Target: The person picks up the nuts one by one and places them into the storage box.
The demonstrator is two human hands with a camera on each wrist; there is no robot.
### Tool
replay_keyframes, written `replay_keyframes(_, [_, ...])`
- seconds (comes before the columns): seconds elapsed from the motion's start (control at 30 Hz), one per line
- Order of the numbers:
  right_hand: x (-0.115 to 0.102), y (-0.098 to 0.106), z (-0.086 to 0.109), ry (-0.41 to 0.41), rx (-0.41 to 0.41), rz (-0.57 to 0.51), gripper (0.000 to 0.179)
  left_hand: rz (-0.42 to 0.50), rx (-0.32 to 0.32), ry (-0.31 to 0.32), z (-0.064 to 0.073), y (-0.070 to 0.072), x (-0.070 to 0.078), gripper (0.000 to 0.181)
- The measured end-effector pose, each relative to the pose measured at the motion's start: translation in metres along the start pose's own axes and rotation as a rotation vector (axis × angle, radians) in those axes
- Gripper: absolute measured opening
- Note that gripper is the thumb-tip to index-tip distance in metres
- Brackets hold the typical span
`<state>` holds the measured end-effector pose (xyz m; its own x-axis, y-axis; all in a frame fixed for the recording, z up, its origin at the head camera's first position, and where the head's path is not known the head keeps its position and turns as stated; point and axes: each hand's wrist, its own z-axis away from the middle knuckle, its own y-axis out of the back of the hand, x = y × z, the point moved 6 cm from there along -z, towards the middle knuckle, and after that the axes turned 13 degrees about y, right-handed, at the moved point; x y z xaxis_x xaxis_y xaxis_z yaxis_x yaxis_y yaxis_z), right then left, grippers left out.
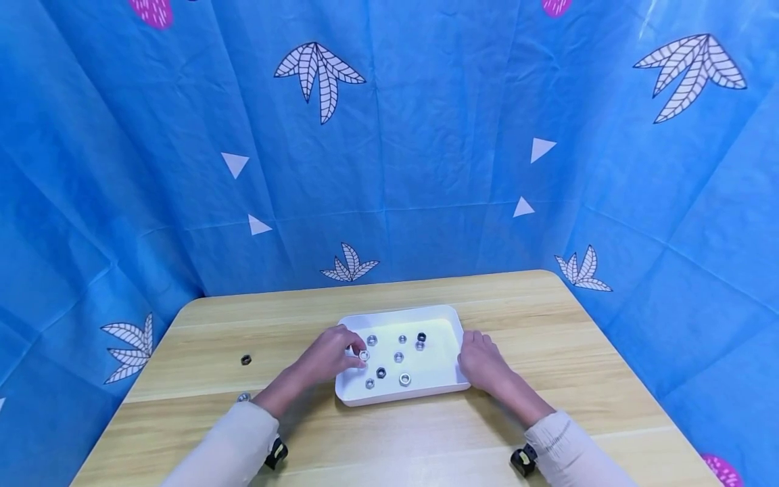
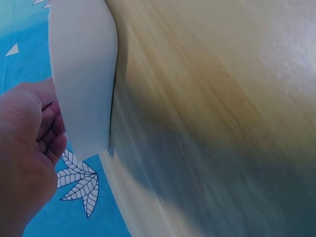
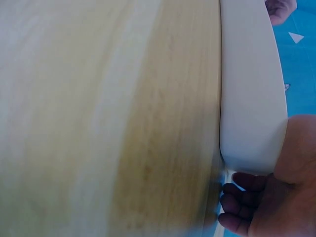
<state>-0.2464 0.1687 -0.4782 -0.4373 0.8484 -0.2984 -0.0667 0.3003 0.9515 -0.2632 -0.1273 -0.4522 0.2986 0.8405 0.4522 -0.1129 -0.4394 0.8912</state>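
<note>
Between thumb and fingertips, my left hand point(image 1: 336, 352) pinches a silver hex nut point(image 1: 364, 355) inside the left end of a white tray point(image 1: 450, 385). The tray holds several other nuts, silver ones like the large nut point(image 1: 405, 380) and dark ones like the black nut point(image 1: 381, 373). At the tray's right end my right hand point(image 1: 482, 362) grips the wall, its fingers point(image 3: 242, 200) outside and the thumb toward the rim. The left wrist view shows the left hand point(image 2: 29, 143) behind the tray's wall point(image 2: 84, 74), which hides the nut there.
On the wooden table point(image 1: 584, 379), left of the tray, lies a dark nut point(image 1: 246, 360). A silver nut point(image 1: 244, 397) sits beside the left forearm, partly covered by it. A blue patterned curtain point(image 1: 426, 135) hangs behind and along both sides.
</note>
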Motion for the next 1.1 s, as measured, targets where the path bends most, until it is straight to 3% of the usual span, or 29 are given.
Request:
replay_keyframes(0.2, [0.0, 0.001, 0.0, 0.006, 0.013, 0.007, 0.03, -0.046, -0.011, 0.001, -0.003, -0.007, 0.001, 0.025])
replay_keyframes(0.5, [0.001, -0.001, -0.001, -0.005, 0.0, 0.005, 0.029, -0.146, 0.003, -0.065, -0.007, -0.015, 0.004, 0.026])
replay_keyframes(0.67, [0.001, 0.0, 0.0, -0.006, 0.004, 0.016, 0.03, -0.142, -0.08, -0.034, -0.008, -0.018, 0.006, 0.025])
replay_keyframes(0.83, [-0.001, 0.002, 0.0, 0.002, 0.012, 0.013, 0.027, -0.088, -0.19, 0.041, -0.011, -0.019, 0.007, 0.022])
replay_keyframes(1.1, [-0.001, 0.001, 0.0, -0.001, 0.016, -0.003, 0.029, -0.034, -0.256, 0.111, -0.014, -0.019, 0.009, 0.023])
